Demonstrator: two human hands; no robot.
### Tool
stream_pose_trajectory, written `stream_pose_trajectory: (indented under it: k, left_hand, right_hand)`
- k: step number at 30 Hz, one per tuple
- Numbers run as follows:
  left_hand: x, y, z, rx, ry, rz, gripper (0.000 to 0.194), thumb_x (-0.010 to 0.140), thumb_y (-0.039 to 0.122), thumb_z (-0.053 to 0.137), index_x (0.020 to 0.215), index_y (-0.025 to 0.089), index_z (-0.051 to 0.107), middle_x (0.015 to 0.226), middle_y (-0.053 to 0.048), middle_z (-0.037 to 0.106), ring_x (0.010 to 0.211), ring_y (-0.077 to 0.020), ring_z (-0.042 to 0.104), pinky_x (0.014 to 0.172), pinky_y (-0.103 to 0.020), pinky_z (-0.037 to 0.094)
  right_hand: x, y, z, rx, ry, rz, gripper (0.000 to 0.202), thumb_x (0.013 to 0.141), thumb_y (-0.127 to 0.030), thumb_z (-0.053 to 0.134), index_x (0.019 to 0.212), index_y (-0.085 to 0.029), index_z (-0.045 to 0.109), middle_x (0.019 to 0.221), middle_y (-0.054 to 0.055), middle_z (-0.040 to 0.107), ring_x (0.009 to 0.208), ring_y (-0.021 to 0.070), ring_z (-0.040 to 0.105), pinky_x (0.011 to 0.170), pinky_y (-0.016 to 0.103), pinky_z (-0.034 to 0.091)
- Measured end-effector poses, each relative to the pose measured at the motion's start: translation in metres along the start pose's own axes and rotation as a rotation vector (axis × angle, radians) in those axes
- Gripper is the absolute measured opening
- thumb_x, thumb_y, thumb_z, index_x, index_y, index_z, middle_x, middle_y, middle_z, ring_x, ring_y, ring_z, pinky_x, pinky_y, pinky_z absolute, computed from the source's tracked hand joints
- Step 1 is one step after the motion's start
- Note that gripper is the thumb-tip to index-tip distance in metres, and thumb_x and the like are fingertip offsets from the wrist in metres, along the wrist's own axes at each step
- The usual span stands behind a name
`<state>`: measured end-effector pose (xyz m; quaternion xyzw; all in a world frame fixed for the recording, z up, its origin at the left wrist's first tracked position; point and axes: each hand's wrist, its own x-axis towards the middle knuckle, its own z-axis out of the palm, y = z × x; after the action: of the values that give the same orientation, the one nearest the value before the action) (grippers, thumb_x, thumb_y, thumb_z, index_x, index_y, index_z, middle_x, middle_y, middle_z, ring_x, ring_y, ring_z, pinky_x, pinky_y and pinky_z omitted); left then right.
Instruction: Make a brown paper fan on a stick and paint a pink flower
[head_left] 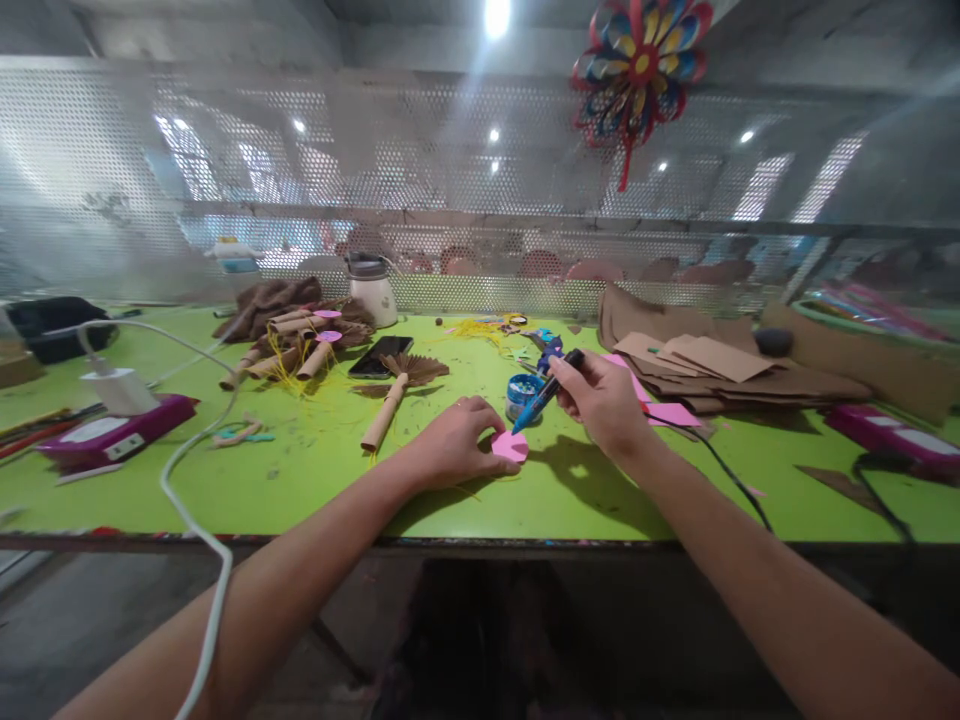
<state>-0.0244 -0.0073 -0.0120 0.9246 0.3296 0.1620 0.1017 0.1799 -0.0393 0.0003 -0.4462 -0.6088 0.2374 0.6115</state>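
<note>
My left hand point(457, 443) rests on the green table, its thumb and fingers closed on the left edge of a small pink paper circle point(511, 447). In my right hand point(604, 405) is a blue marker pen point(536, 402) with a black rear end, held slanted. Its tip points down at the upper part of the circle and seems to touch it. Just behind the pen stands a small open blue tub point(523, 392). To the left of my left hand lies a rolled brown paper tube point(385, 412) with a pleated paper fan at its top.
More paper tubes point(315, 358) with yellow strings lie behind left, near a phone point(381, 356) and a jar point(371, 292). A white cable point(196, 512) crosses my left forearm. Brown paper sheets point(705, 355) and pink paper point(673, 413) lie right, beside a black cord point(731, 472).
</note>
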Motion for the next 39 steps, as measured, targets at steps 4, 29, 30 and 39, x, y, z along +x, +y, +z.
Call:
stream_pose_trajectory:
  k: [4,29,30,39]
  left_hand:
    - [0.000,-0.001,0.000,0.000,-0.005,0.000,0.044,0.073,0.054,0.068,0.101,0.020,0.066,0.106,-0.008,0.061,0.104,-0.0237,0.055,0.090,-0.032,0.042]
    - [-0.007,-0.009,-0.021,-0.087,-0.084,0.024,0.034,0.081,0.043,0.062,0.107,0.021,0.067,0.108,-0.006,0.063,0.096,-0.0199,0.059,0.088,-0.030,0.042]
    - [-0.007,-0.010,-0.023,-0.086,-0.095,0.035,0.031,0.083,0.041,0.061,0.106,0.022,0.068,0.107,-0.006,0.063,0.095,-0.0195,0.060,0.088,-0.030,0.042]
    - [-0.007,-0.008,-0.028,-0.126,-0.167,0.064,0.023,0.085,0.032,0.057,0.097,0.024,0.074,0.108,-0.005,0.065,0.098,-0.0185,0.061,0.092,-0.029,0.041]
  right_hand:
    - [-0.002,0.002,0.001,-0.046,-0.001,-0.014,0.034,0.083,-0.047,0.060,0.066,-0.019,0.049,0.050,-0.005,0.050,0.042,0.0079,0.041,0.042,0.022,0.033]
    - [-0.001,-0.004,0.001,-0.117,0.037,-0.052,0.033,0.083,-0.044,0.057,0.064,-0.020,0.046,0.053,-0.004,0.046,0.048,0.0094,0.040,0.047,0.024,0.032]
    - [-0.001,-0.004,0.001,-0.127,0.038,-0.054,0.033,0.083,-0.044,0.057,0.064,-0.020,0.046,0.053,-0.004,0.046,0.048,0.0094,0.040,0.047,0.024,0.032]
    - [-0.002,-0.001,0.002,-0.169,0.027,-0.089,0.033,0.083,-0.044,0.056,0.063,-0.020,0.045,0.052,-0.004,0.046,0.048,0.0095,0.040,0.048,0.024,0.032]
